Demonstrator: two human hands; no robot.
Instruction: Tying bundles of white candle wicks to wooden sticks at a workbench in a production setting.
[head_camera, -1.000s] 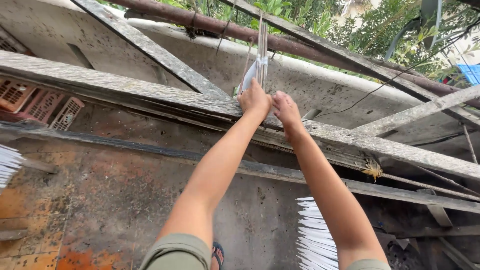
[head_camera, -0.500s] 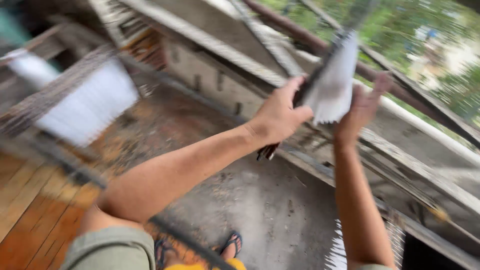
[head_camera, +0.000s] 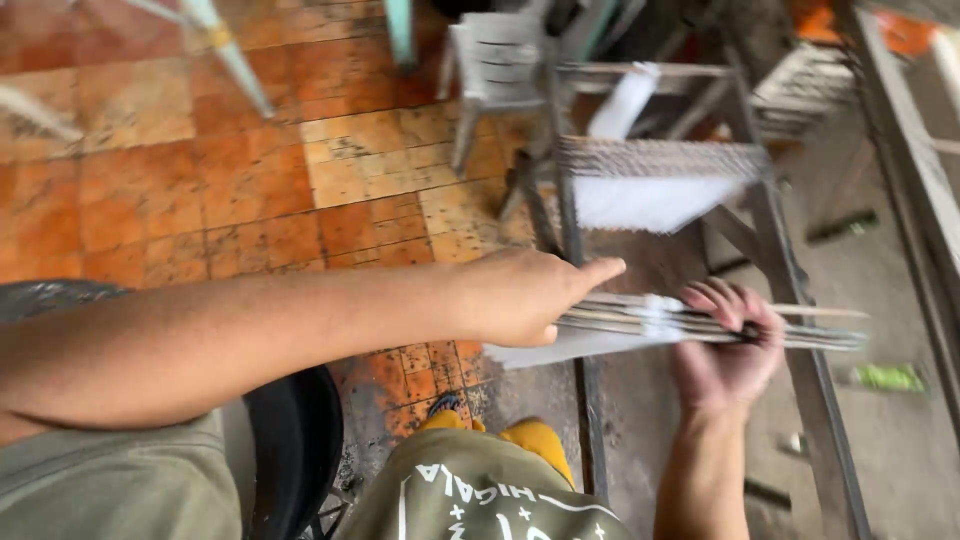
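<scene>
now the left hand (head_camera: 520, 298) presses its curled fingers (head_camera: 590, 272) on the near end of a flat bundle of thin sticks (head_camera: 690, 325), while the right hand (head_camera: 728, 345) cups it from below, fingers wrapped over its middle. beyond the fingertips stands a metal rack (head_camera: 770, 230) hung with white strands (head_camera: 650, 200).

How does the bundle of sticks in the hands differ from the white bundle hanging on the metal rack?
The bundle of sticks lies nearly level, gripped by the left hand and the right hand; the white bundle hangs down from the metal rack, touched by no hand. The held one looks thin and flat, the hanging one wide and fanned. Both are pale, thin strips gathered together.
</scene>
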